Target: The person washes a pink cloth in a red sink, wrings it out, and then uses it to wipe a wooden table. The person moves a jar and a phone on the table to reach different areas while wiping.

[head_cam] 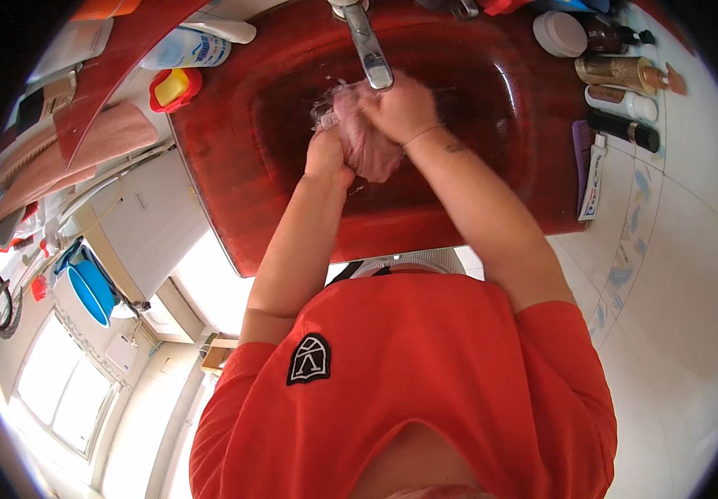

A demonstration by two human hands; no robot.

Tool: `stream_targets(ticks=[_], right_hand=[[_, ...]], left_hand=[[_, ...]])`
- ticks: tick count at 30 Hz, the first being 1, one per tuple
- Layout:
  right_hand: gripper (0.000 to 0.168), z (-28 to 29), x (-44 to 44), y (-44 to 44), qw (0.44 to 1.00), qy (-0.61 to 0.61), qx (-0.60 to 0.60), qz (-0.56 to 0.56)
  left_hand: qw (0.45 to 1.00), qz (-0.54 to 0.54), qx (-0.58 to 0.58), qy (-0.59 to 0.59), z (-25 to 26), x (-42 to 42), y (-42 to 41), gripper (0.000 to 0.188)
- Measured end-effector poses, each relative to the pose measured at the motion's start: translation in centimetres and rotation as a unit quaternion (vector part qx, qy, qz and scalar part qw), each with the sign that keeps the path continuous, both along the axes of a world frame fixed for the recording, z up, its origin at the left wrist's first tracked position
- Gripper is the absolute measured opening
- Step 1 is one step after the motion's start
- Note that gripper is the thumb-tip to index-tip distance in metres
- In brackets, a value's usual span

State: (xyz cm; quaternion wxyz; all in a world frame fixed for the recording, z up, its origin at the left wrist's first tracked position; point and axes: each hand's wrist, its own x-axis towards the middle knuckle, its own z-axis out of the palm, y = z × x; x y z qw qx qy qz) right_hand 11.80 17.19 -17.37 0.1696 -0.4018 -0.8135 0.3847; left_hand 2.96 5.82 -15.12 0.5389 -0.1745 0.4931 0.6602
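Note:
Both my hands hold a wet pink cloth (371, 146) over the basin of a dark red sink (222, 150). My left hand (328, 153) grips the cloth's left side, its fingers partly hidden by the folds. On the upper right of the cloth lies my right hand (406, 109), blurred, with its fingers closed over the fabric. A chrome faucet (368, 47) reaches out just above the hands, its spout end close to my right hand. Water splashes around the upper left of the cloth.
At the sink's left stand a yellow soap bar (172, 87) in a red dish (194, 80) and a blue-white bottle (187, 48). Along the right edge are a round tub (560, 34), a gold pump bottle (615, 72), a purple comb (581, 156) and a toothpaste tube (593, 178).

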Motion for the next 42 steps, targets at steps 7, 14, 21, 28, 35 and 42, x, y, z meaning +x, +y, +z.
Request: stream_targets(ticks=[7, 14, 21, 28, 35, 42], right_hand=[[0.045, -1.1, 7.0, 1.4, 0.97, -0.106, 0.193, 0.101], [0.072, -5.4, 6.4, -3.2, 0.948, -0.175, 0.173, 0.202], [0.06, -7.6, 4.4, -0.5, 0.969, -0.055, 0.126, 0.207], [0.029, -3.5, 5.6, 1.4, 0.962, -0.068, 0.08, 0.253], [0.022, 13.5, 0.8, 4.0, 0.921, 0.231, 0.31, 0.049], [0.052, 17.4, -4.0, 7.4, 0.862, 0.006, 0.496, 0.099]], left_hand=[[0.527, -0.391, -0.402, 0.639, 0.7, -2.1, -2.1, 0.067], [0.366, -0.52, -0.198, 0.746, -8.6, -0.5, -3.7, 0.071], [0.272, -0.605, -0.217, 0.716, -8.8, -1.4, -0.8, 0.073], [0.369, -0.546, -0.133, 0.74, -7.2, -2.6, -0.8, 0.062], [0.482, -0.512, -0.155, 0.694, -2.5, -0.9, -5.8, 0.056], [0.538, -0.473, -0.161, 0.679, -2.4, -2.4, -7.9, 0.056]])
